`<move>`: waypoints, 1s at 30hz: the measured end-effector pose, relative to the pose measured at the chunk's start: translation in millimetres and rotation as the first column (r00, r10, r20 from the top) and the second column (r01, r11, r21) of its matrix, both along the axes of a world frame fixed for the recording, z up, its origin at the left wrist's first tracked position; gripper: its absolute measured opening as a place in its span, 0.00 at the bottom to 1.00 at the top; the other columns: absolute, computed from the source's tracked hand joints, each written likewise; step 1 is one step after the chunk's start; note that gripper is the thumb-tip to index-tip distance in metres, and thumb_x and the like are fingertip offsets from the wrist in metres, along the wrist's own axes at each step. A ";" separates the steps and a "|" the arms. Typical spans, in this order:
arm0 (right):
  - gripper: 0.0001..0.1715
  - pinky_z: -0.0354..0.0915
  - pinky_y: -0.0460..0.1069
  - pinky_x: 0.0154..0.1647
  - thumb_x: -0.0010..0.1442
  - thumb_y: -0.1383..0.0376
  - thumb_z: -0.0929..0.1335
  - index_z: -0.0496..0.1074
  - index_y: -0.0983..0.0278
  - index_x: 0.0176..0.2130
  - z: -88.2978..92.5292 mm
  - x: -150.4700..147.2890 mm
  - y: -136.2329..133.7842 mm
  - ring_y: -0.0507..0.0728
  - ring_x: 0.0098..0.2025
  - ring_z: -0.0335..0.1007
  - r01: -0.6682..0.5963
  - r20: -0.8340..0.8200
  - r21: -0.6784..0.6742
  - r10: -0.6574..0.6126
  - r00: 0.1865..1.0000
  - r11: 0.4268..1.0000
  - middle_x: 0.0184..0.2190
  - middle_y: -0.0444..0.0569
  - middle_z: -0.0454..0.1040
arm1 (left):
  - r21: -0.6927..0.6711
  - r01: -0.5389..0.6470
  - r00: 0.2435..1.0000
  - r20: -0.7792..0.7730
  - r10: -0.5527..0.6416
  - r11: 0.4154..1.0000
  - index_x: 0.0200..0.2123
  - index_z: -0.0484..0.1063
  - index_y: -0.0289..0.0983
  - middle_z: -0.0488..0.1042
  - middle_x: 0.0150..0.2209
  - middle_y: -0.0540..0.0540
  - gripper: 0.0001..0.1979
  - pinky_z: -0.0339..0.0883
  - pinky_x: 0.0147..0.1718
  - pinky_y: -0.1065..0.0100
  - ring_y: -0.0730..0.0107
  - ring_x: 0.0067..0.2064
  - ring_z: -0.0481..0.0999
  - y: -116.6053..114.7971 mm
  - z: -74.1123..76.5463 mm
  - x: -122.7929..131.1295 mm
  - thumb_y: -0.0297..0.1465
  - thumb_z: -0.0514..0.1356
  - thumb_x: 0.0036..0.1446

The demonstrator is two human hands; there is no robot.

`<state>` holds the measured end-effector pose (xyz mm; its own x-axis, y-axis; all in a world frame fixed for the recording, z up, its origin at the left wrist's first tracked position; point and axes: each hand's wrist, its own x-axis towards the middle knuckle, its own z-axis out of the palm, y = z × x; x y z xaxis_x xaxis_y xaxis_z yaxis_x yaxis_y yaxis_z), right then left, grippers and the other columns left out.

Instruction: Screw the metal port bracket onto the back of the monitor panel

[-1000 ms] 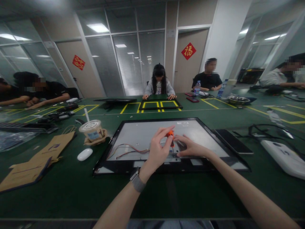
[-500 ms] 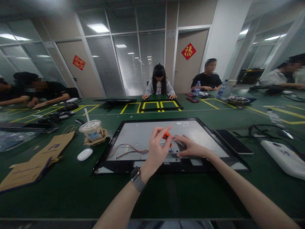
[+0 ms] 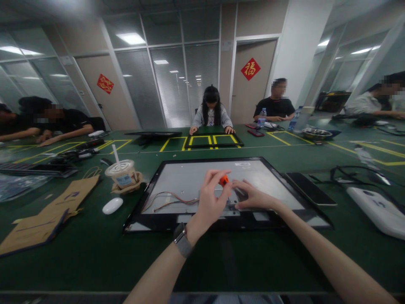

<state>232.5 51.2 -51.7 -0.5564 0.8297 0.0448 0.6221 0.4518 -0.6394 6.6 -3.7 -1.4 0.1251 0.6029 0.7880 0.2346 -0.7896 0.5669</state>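
A large flat panel [image 3: 186,177] with a black frame and grey back lies on the green table. Over its middle, my left hand [image 3: 213,196] pinches an orange-handled screwdriver [image 3: 224,180], its thin shaft pointing down to the panel's lower part. My right hand [image 3: 253,196] rests beside the shaft's lower end, fingers curved, thumb and fingertips at a small dark part [image 3: 233,207]; whether it grips that part is unclear. Thin coloured wires [image 3: 171,197] run across the panel's left side. A watch is on my left wrist.
Left of the panel are a lidded cup [image 3: 123,173] with a straw, a white oval case [image 3: 112,205] and a brown paper bag [image 3: 50,215]. A black phone [image 3: 308,188] and a white device [image 3: 376,211] lie right. Several people sit around.
My left hand and the orange handle have shifted slightly to the right, and the handle looks turned a little. My right hand stays in nearly the same place.
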 end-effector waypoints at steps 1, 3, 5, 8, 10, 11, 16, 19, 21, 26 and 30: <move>0.46 0.24 0.66 0.74 0.50 0.41 0.75 0.68 0.53 0.63 -0.3 -0.1 0.3 0.69 0.73 0.48 -0.001 0.000 0.002 0.001 1.000 1.000 0.69 0.51 0.63 | -0.014 0.032 0.999 -0.006 -0.032 0.999 0.54 0.73 0.38 0.71 0.46 0.43 0.14 0.73 0.47 0.63 0.67 0.45 0.76 -0.7 1.0 -0.3 0.27 0.55 0.67; 0.45 0.25 0.66 0.74 0.50 0.42 0.75 0.69 0.54 0.62 -0.5 -0.5 0.5 0.69 0.73 0.48 -0.002 0.000 0.001 0.002 1.000 1.000 0.68 0.51 0.64 | -0.038 0.081 0.997 -0.009 -0.081 0.996 0.57 0.70 0.39 0.72 0.50 0.41 0.17 0.74 0.47 0.63 0.66 0.48 0.76 -1.0 1.4 -0.1 0.26 0.52 0.68; 0.45 0.25 0.66 0.74 0.50 0.43 0.75 0.68 0.54 0.62 -0.2 -0.8 0.4 0.69 0.73 0.48 0.001 0.000 -0.001 -0.001 1.000 1.000 0.68 0.52 0.64 | -0.033 0.081 0.997 -0.001 -0.081 0.996 0.57 0.71 0.40 0.73 0.47 0.42 0.16 0.74 0.45 0.64 0.67 0.45 0.77 -0.4 0.4 0.9 0.27 0.54 0.68; 0.46 0.25 0.66 0.74 0.50 0.44 0.76 0.68 0.54 0.63 1.2 -1.1 -0.2 0.68 0.73 0.48 0.006 0.005 -0.005 -0.006 1.000 1.000 0.69 0.52 0.63 | 0.015 0.021 1.000 0.000 -0.021 1.000 0.52 0.75 0.40 0.72 0.41 0.46 0.12 0.74 0.42 0.66 0.69 0.39 0.75 0.4 -1.3 1.3 0.31 0.60 0.65; 0.46 0.25 0.65 0.74 0.50 0.43 0.76 0.68 0.54 0.63 2.5 -1.2 -0.7 0.68 0.73 0.48 0.006 0.007 -0.007 -0.006 1.000 1.000 0.69 0.51 0.62 | 0.026 0.005 1.000 -0.016 -0.004 1.000 0.52 0.75 0.40 0.71 0.42 0.45 0.13 0.74 0.44 0.65 0.68 0.41 0.74 0.5 -1.7 0.5 0.31 0.60 0.66; 0.46 0.25 0.65 0.74 0.50 0.43 0.75 0.68 0.54 0.63 3.2 -1.4 -1.0 0.68 0.73 0.47 0.006 0.006 -0.007 -0.006 1.000 1.000 0.69 0.51 0.62 | 0.017 0.010 1.000 -0.023 -0.010 1.000 0.54 0.73 0.39 0.71 0.44 0.44 0.14 0.74 0.46 0.63 0.67 0.43 0.75 0.7 -1.7 -0.2 0.31 0.59 0.67; 0.47 0.26 0.66 0.74 0.49 0.41 0.76 0.69 0.56 0.62 4.0 -2.7 -1.8 0.69 0.73 0.47 0.008 0.006 -0.015 -0.008 1.000 1.000 0.69 0.53 0.63 | -0.021 0.069 0.997 -0.016 -0.069 0.997 0.59 0.69 0.40 0.73 0.48 0.42 0.18 0.75 0.45 0.65 0.67 0.46 0.77 4.2 -1.9 -2.3 0.26 0.53 0.69; 0.48 0.27 0.66 0.74 0.48 0.40 0.75 0.69 0.54 0.62 3.2 -3.0 -2.1 0.70 0.73 0.49 0.013 -0.012 -0.008 -0.013 1.000 1.000 0.69 0.52 0.63 | 0.040 -0.016 1.000 -0.019 0.017 0.999 0.54 0.73 0.40 0.72 0.40 0.47 0.14 0.75 0.40 0.68 0.70 0.39 0.75 5.5 -1.1 -3.5 0.28 0.59 0.66; 0.47 0.27 0.66 0.74 0.48 0.40 0.75 0.69 0.54 0.62 3.3 -2.8 -2.4 0.70 0.73 0.49 0.009 -0.017 -0.004 -0.009 1.000 1.000 0.69 0.51 0.63 | 0.078 -0.046 0.997 -0.050 0.050 0.996 0.53 0.74 0.40 0.71 0.40 0.47 0.14 0.75 0.39 0.69 0.70 0.39 0.75 5.0 0.2 -4.5 0.28 0.60 0.64; 0.46 0.25 0.66 0.74 0.50 0.42 0.75 0.69 0.55 0.62 4.2 -2.4 -2.6 0.69 0.73 0.48 0.002 -0.009 0.002 -0.002 1.000 1.000 0.69 0.52 0.63 | 0.087 -0.021 0.994 -0.105 0.030 0.996 0.56 0.70 0.39 0.73 0.48 0.42 0.19 0.76 0.42 0.68 0.68 0.46 0.76 4.0 1.2 -5.3 0.23 0.56 0.64; 0.47 0.25 0.66 0.74 0.50 0.41 0.75 0.68 0.54 0.63 3.8 -2.4 -2.3 0.69 0.73 0.49 0.006 -0.007 0.003 -0.006 1.000 1.000 0.69 0.51 0.63 | 0.132 -0.063 0.994 -0.085 0.075 0.989 0.52 0.73 0.40 0.73 0.44 0.45 0.14 0.76 0.41 0.68 0.69 0.42 0.77 6.2 -0.8 -5.0 0.26 0.60 0.64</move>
